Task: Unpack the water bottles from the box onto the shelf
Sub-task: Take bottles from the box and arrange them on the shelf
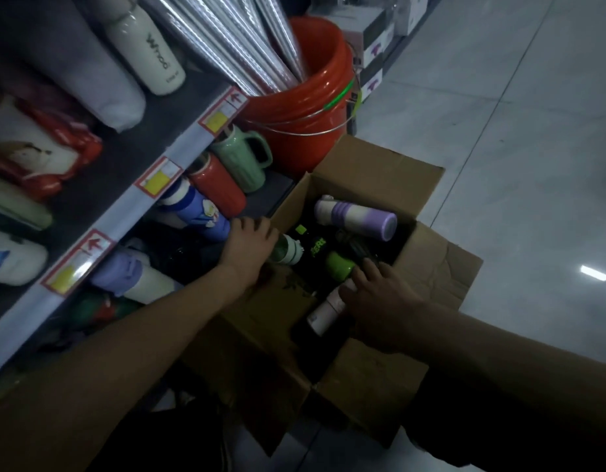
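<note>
cardboard box (373, 172) beside shelf edge (124, 212), bare floor (516, 131) beyond

Contents by count. One cardboard box (373, 172). Five bottles are visible in it: one purple-banded bottle (356, 216), one black bottle (315, 247), one green-capped bottle (340, 268), one pale pink bottle (327, 310) and one clear bottle (288, 248). Two hands: left hand (250, 240), right hand (379, 301). One orange bucket (305, 107). Three price-tag holders (158, 179) on the shelf rail (190, 147). Lower shelf: one green mug (242, 158), one red bottle (219, 189), one blue bottle (201, 212), one lilac-and-white bottle (133, 277).

Orange bucket (305, 97) — purple-white striped bottle (354, 216), brown box (373, 172).
</note>
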Action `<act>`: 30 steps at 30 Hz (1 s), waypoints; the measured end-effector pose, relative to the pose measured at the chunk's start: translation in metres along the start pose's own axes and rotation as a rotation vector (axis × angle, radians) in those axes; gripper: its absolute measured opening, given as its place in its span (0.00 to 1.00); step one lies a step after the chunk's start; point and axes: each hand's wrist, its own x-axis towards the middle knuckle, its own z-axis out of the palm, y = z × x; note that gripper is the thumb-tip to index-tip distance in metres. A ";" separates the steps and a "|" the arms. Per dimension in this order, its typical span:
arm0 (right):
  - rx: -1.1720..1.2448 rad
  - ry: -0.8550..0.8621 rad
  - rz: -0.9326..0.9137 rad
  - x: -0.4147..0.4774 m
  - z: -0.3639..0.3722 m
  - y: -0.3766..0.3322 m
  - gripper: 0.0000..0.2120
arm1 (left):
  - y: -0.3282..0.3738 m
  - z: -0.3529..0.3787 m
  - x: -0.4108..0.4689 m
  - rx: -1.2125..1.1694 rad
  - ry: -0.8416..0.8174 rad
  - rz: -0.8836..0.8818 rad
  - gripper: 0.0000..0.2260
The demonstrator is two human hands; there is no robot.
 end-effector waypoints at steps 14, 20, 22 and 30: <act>0.273 0.154 0.136 -0.016 -0.092 -0.070 0.51 | -0.087 -0.007 -0.160 -0.795 0.528 -0.355 0.34; 0.511 0.288 -0.011 -0.023 -0.136 -0.073 0.31 | -0.092 -0.019 -0.184 -1.791 0.578 -0.469 0.31; 0.952 0.378 -0.011 -0.018 -0.151 -0.082 0.40 | -0.090 -0.026 -0.186 -2.039 0.595 -0.434 0.31; 1.769 0.432 -0.072 0.004 -0.166 -0.088 0.24 | -0.077 -0.058 -0.190 -2.866 0.395 -0.144 0.17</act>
